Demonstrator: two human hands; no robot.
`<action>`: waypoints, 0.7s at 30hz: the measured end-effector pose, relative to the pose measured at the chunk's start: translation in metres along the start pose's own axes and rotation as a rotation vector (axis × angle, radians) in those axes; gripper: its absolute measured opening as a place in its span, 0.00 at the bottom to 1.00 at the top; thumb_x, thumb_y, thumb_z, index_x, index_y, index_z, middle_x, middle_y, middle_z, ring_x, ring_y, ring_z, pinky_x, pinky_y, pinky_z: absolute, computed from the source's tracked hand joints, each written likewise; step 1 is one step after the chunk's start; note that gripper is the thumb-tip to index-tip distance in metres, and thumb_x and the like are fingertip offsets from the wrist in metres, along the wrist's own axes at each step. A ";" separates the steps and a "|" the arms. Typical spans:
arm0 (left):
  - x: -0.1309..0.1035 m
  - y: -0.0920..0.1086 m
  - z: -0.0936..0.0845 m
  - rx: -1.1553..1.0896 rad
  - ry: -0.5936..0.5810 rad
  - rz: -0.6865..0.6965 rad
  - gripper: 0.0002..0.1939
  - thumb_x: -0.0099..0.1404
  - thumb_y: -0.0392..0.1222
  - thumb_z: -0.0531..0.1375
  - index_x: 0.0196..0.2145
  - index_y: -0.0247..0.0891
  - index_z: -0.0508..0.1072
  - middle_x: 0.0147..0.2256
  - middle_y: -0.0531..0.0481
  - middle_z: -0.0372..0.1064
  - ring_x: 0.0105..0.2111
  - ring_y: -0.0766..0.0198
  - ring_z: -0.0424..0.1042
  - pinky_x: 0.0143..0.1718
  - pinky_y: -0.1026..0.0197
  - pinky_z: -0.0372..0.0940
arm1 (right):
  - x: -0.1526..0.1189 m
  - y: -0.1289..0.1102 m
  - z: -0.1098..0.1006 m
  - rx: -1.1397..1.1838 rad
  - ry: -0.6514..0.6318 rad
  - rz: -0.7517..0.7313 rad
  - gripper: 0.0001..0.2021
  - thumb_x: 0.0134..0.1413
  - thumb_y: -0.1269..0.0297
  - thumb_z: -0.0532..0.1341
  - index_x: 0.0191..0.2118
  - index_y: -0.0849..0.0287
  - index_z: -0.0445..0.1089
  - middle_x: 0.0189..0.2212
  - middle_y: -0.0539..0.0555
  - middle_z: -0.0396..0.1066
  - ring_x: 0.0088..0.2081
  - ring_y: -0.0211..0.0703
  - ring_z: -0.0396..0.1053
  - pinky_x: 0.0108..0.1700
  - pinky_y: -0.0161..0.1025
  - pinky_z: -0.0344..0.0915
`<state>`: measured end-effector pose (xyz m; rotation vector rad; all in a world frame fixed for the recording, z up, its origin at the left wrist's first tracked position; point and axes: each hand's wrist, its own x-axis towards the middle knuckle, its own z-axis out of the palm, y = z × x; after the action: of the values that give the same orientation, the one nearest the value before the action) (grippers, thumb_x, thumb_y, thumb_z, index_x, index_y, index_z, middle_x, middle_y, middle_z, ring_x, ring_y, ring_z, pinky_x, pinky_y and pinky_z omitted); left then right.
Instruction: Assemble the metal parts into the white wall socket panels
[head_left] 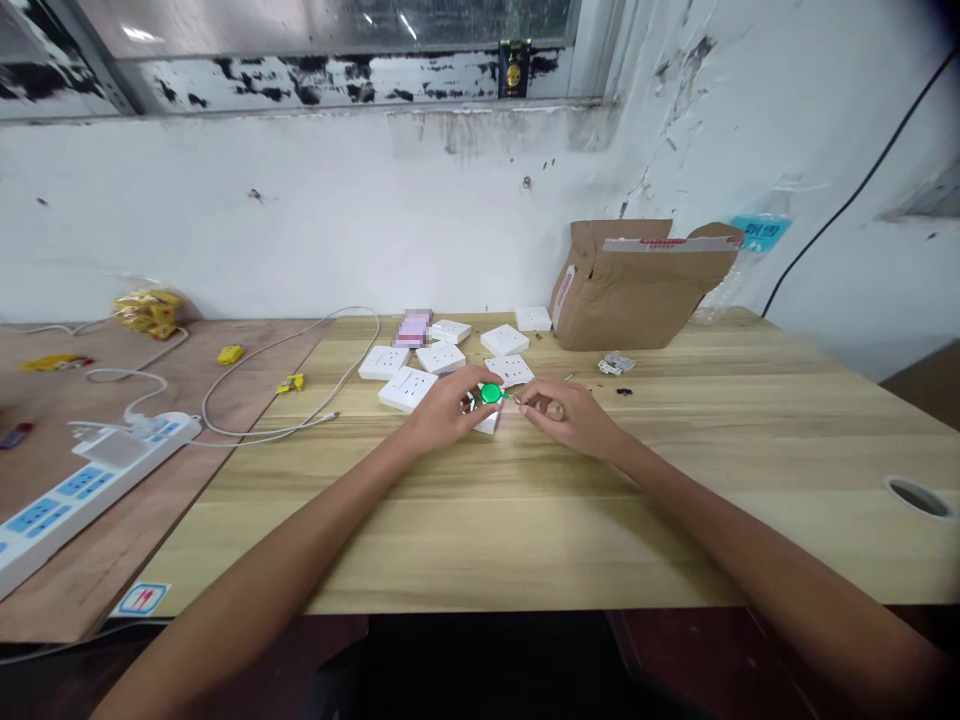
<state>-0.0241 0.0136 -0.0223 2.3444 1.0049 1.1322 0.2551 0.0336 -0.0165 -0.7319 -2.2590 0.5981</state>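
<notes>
My left hand [446,408] is closed around a small item with a round green disc [491,393], held between thumb and fingers. From the disc a thin green piece runs right to my right hand [571,416], whose fingertips pinch a tiny part at its end; what that part is, I cannot make out. Just under my left hand a white square plate [487,422] shows in part, the rest hidden. Close by lie several white wall socket plates [409,388], one of them [510,371] right behind my fingers.
A brown paper bag [645,290] stands against the wall. Small metal parts [616,363] lie before it. A purple pack [413,328] sits behind the plates. On the left are a white power strip [97,480], a looped cable [289,432] and yellow pieces [231,354].
</notes>
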 end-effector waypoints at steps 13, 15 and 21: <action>-0.003 0.016 0.007 0.025 -0.010 0.016 0.15 0.78 0.49 0.65 0.58 0.45 0.77 0.51 0.45 0.81 0.35 0.62 0.75 0.38 0.57 0.73 | -0.003 -0.006 0.009 0.204 0.004 0.135 0.15 0.66 0.66 0.65 0.56 0.49 0.69 0.45 0.53 0.82 0.39 0.46 0.77 0.44 0.44 0.74; -0.003 0.019 0.008 0.081 -0.027 0.032 0.13 0.79 0.49 0.64 0.58 0.45 0.77 0.49 0.45 0.80 0.35 0.61 0.76 0.40 0.55 0.73 | -0.003 -0.005 0.008 0.149 -0.044 0.119 0.14 0.66 0.69 0.62 0.54 0.49 0.73 0.43 0.52 0.83 0.39 0.46 0.78 0.43 0.43 0.73; -0.006 0.025 0.007 0.194 -0.056 0.073 0.12 0.81 0.47 0.62 0.57 0.45 0.75 0.52 0.44 0.79 0.40 0.58 0.78 0.41 0.56 0.72 | -0.001 -0.008 0.006 0.015 -0.040 0.068 0.11 0.68 0.66 0.60 0.44 0.51 0.81 0.40 0.51 0.85 0.35 0.44 0.77 0.38 0.41 0.69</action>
<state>-0.0099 -0.0075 -0.0154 2.5689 1.0599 1.0298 0.2489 0.0258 -0.0164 -0.7988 -2.2706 0.6670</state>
